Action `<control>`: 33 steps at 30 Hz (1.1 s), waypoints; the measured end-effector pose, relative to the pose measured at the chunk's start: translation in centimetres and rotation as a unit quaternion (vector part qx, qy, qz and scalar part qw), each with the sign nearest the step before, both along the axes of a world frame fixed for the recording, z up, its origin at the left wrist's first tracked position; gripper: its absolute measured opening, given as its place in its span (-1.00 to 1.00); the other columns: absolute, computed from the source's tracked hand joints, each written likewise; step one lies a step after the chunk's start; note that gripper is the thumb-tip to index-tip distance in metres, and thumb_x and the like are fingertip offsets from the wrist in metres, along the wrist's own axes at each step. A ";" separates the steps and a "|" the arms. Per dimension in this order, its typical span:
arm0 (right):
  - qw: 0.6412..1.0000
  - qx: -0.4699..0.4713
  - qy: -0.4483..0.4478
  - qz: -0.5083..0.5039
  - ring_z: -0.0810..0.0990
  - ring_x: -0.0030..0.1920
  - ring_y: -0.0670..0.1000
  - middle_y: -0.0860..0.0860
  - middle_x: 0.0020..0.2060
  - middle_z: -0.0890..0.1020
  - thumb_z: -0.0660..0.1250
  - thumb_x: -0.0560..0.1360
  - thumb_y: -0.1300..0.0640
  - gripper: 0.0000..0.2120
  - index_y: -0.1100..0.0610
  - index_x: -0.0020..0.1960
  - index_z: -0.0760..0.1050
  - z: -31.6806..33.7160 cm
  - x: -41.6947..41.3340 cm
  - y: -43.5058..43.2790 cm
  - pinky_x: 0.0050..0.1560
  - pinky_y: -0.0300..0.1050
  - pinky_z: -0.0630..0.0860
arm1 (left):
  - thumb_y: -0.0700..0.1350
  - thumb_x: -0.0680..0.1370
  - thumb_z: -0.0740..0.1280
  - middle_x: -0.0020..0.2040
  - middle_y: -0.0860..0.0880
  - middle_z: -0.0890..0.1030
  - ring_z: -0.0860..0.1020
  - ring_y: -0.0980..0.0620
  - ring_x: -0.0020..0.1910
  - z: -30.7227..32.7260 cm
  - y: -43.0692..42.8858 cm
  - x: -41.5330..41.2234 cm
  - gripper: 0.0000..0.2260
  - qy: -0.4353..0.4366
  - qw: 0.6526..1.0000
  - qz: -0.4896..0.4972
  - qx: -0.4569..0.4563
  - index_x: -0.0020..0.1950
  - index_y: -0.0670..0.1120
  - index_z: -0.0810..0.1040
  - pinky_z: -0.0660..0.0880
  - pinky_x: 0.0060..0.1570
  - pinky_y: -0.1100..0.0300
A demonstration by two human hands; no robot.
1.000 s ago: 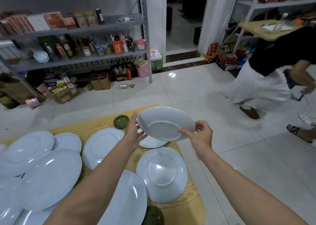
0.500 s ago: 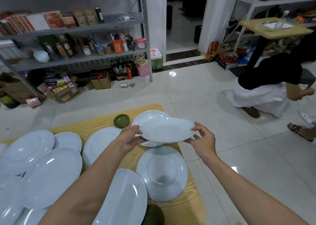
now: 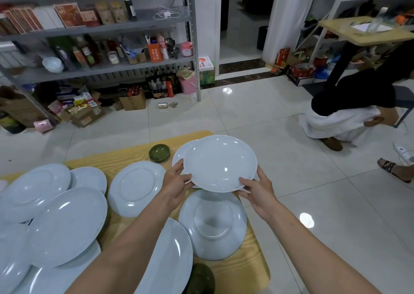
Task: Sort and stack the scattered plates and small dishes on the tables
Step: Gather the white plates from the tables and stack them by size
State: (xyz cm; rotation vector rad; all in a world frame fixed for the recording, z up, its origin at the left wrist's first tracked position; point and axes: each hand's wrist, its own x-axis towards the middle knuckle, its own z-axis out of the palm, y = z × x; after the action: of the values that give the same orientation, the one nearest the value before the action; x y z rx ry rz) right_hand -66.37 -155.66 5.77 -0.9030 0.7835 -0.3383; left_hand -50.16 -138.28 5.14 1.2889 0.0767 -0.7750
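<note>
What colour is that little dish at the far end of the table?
Dark olive green: the small dish, seen clearly in the head view.

One wide-angle view only, worn on the person's head, looked forward and down, table [image 3: 244, 269] close below, shelves [image 3: 143, 26] across the floor [image 3: 268, 119] well beyond.

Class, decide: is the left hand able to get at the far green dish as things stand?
Probably not yet: the left hand grips the white plate, though nothing lies between it and the green dish.
</note>
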 end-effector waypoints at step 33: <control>0.985 0.008 0.076 -0.154 0.72 -0.20 -0.05 0.03 0.04 0.63 0.31 0.35 0.60 -0.11 -0.09 0.50 0.32 -3.3 6.1 -5.0 -0.25 -0.05 0.65 | 0.12 0.62 0.16 0.45 -0.12 0.30 0.29 -0.14 0.41 -9.1 -1.4 4.4 -0.59 -0.422 0.625 -0.289 0.589 0.38 -0.08 0.35 0.38 0.26 -0.07</control>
State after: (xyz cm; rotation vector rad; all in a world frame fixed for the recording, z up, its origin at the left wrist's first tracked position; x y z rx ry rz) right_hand -60.26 -160.70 2.46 -0.7982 1.0698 -0.5367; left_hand -45.79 -139.65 -3.92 2.9534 -0.7679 -0.5053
